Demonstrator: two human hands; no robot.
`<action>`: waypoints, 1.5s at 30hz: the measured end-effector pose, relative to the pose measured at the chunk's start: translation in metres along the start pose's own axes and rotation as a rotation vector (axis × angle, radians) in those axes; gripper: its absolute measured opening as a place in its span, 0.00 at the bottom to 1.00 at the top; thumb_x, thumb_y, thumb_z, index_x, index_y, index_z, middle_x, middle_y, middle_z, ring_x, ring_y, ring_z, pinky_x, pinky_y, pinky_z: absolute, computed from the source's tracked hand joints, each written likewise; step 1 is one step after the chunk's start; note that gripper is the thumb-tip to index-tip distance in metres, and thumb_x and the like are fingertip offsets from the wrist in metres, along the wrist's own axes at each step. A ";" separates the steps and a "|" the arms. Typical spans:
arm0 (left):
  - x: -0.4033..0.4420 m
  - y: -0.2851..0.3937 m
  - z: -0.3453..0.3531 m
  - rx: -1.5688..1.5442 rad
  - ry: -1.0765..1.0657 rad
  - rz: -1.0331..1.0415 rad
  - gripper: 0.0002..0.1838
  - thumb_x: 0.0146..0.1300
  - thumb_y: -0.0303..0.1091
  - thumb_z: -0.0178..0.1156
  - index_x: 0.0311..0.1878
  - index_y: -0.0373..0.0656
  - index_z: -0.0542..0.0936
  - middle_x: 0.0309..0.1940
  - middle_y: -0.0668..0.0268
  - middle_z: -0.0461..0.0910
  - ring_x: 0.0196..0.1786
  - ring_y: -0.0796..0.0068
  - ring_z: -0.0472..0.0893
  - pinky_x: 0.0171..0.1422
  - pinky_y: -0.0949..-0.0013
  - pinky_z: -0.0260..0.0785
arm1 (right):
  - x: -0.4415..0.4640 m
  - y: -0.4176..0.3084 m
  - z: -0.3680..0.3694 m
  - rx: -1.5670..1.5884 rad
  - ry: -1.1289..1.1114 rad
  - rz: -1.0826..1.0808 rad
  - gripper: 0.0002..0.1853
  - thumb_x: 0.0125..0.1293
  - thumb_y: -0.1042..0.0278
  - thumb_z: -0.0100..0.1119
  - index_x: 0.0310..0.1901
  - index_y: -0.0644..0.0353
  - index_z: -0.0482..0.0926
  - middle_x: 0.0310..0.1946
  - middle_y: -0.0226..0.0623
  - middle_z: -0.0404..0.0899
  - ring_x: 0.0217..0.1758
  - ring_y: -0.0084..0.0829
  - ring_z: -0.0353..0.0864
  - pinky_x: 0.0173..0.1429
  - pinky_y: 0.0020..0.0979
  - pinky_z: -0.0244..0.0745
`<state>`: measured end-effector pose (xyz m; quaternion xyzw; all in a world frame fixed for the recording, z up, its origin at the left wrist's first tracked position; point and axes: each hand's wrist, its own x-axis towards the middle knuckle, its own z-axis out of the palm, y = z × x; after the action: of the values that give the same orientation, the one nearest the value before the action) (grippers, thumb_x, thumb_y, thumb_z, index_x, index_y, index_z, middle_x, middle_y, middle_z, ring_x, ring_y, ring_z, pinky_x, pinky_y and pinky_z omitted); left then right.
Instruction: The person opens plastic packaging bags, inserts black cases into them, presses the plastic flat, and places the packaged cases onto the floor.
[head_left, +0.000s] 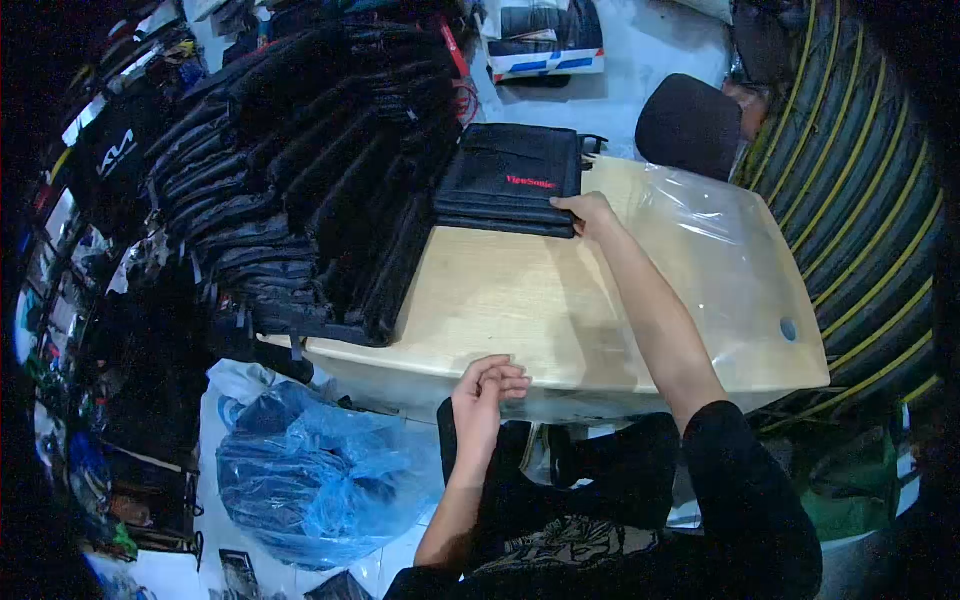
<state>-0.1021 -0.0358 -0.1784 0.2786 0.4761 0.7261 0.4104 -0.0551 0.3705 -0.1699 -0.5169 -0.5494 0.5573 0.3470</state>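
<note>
A small stack of flat black laptop bags [505, 165], the top one with red ViewSonic lettering, lies at the back of the wooden table [480, 300]. My right hand [587, 215] grips the near right corner of the stack, thumb on top and the other fingers partly hidden at its side. How many bags it holds, I cannot tell. My left hand [487, 385] hovers by the table's front edge, fingers loosely bent and partly apart, nothing in them. Left of the bags rises a large pile of black padded bags [300, 190].
A clear plastic sheet [700, 215] covers the table's right part. Blue plastic wrapping [320, 470] with dark contents sits on the floor at lower left. Behind the table stand a black chair back [690, 125] and a white-and-blue package [548, 45]. Dark yellow-striped rolls [860, 180] line the right.
</note>
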 end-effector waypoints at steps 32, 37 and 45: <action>0.241 0.040 -0.021 0.089 0.000 -0.131 0.18 0.58 0.22 0.58 0.54 0.33 0.75 0.46 0.53 0.80 0.46 0.62 0.81 0.53 0.63 0.72 | -0.107 -0.050 -0.061 0.094 -0.427 0.043 0.27 0.55 0.68 0.70 0.56 0.67 0.74 0.48 0.45 0.80 0.47 0.36 0.82 0.55 0.38 0.76; 0.204 0.090 -0.011 0.077 -0.156 0.218 0.52 0.47 0.17 0.61 0.75 0.45 0.44 0.64 0.51 0.65 0.63 0.57 0.70 0.67 0.62 0.63 | -0.142 -0.081 -0.078 0.166 -0.406 -0.256 0.35 0.50 0.77 0.70 0.61 0.66 0.67 0.52 0.45 0.77 0.52 0.36 0.79 0.59 0.37 0.74; 0.134 0.138 -0.009 -0.254 -0.357 0.319 0.47 0.50 0.38 0.72 0.70 0.38 0.56 0.62 0.58 0.69 0.64 0.64 0.70 0.68 0.62 0.61 | -0.224 -0.132 -0.084 0.056 -0.276 -0.539 0.35 0.48 0.80 0.69 0.61 0.64 0.67 0.50 0.40 0.77 0.51 0.30 0.77 0.61 0.31 0.69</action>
<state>-0.2230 0.0461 -0.0528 0.4201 0.2515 0.7748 0.4000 0.0516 0.1989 0.0138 -0.2622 -0.6932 0.5249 0.4187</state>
